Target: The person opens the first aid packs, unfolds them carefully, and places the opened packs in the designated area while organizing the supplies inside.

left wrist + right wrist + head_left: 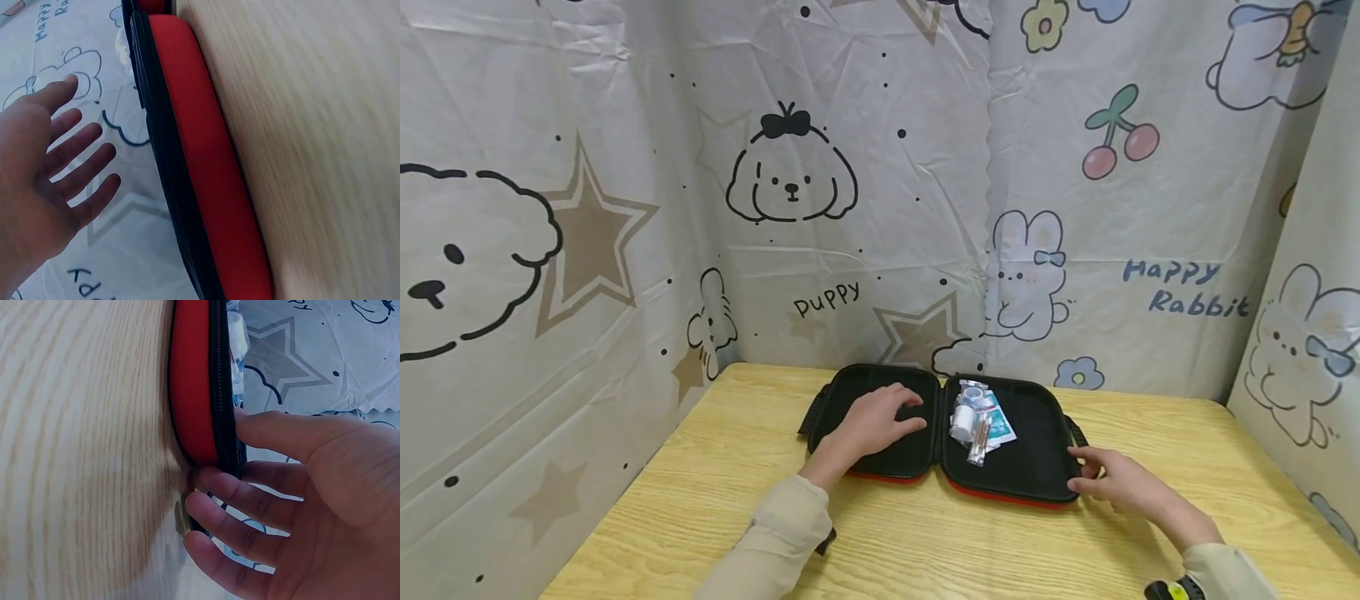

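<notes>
A zip case (1026, 467), black inside and red outside, lies unfolded flat on the wooden table. In its right half sits a small heap of first-aid items: a white roll (964, 422), a teal-and-white packet (1001, 423) and clear-wrapped pieces (980, 442). My left hand (880, 423) hovers over the left half (842, 400) with fingers spread and nothing held; the left wrist view shows it apart from the red side (200, 150). At the right edge, my right hand (1116, 479) pinches the case, thumb on the zipped rim (220, 394) and fingertips against the red side.
The pale wooden table (962, 550) extends in front of the case and to both sides. Printed curtains (880, 167) stand close behind and at the left and right. A black strap (811, 414) sticks out from the case's left side.
</notes>
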A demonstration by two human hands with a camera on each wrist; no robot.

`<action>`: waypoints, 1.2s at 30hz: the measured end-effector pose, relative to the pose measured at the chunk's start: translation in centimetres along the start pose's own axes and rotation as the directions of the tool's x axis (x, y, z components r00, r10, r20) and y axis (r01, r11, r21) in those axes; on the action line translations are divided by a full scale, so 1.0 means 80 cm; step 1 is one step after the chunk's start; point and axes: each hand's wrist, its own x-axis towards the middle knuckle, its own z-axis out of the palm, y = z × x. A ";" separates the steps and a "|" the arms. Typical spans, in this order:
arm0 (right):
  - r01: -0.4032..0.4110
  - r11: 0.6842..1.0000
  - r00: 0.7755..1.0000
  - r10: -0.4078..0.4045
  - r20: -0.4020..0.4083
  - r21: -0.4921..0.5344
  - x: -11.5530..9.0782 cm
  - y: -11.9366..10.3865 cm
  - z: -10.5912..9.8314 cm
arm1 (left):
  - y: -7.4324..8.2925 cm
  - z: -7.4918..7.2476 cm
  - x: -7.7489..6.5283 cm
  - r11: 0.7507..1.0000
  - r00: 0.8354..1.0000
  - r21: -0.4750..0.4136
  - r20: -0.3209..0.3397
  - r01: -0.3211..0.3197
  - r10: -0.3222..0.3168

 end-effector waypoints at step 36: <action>0.007 1.000 1.000 -0.007 0.013 0.011 0.001 0.001 0.001 | 0.059 0.068 0.053 0.988 0.994 0.151 0.095 0.032 -0.046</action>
